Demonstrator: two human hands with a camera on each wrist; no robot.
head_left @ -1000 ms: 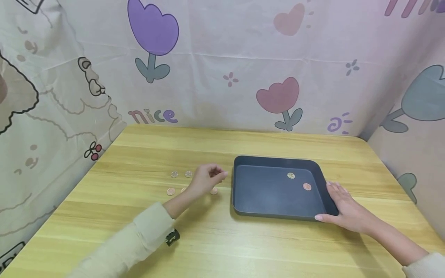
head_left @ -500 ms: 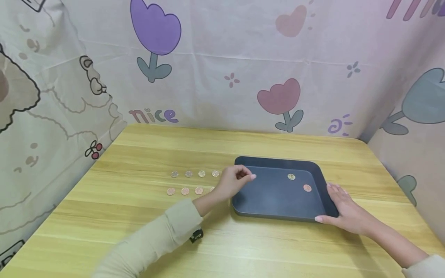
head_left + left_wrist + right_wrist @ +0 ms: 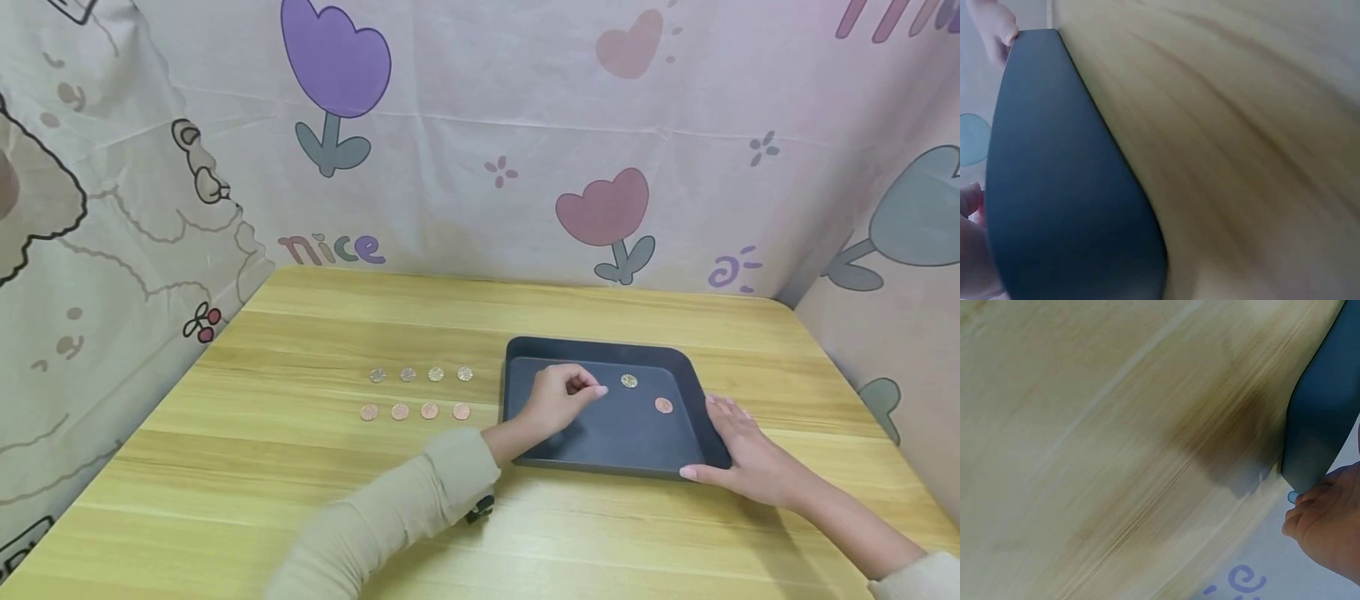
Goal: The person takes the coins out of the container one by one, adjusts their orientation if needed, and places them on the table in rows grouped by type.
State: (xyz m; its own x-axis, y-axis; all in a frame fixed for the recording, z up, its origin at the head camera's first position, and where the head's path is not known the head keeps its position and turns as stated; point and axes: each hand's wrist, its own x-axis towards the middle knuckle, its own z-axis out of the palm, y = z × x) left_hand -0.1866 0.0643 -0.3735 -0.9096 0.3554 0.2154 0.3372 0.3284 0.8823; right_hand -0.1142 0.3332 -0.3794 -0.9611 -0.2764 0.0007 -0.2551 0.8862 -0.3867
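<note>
Over the dark rectangular baking tray (image 3: 630,442), my left hand (image 3: 555,402) pinches a small reddish coin (image 3: 982,214) between thumb and finger; only a sliver shows in the left wrist view, and the head view hides it. Inside the tray lie a gold-coloured coin (image 3: 628,381) and a copper-coloured coin (image 3: 663,406), apart from each other. My right hand (image 3: 757,458) holds the tray's right front corner, with the thumb on the front rim and the fingers along the right side. The right wrist view shows those fingers (image 3: 1310,509) at the tray wall.
Left of the tray, coins lie flat on the wooden table (image 3: 300,467) in two rows. The back row has silver coins (image 3: 407,375) and gold-coloured coins (image 3: 450,375); the front row has copper-coloured coins (image 3: 415,412). A printed cloth (image 3: 465,100) hangs behind the table.
My left hand has travelled rightward from beside the coin rows, across the tray's left rim, to above its middle. My right hand and the tray stay in place.
</note>
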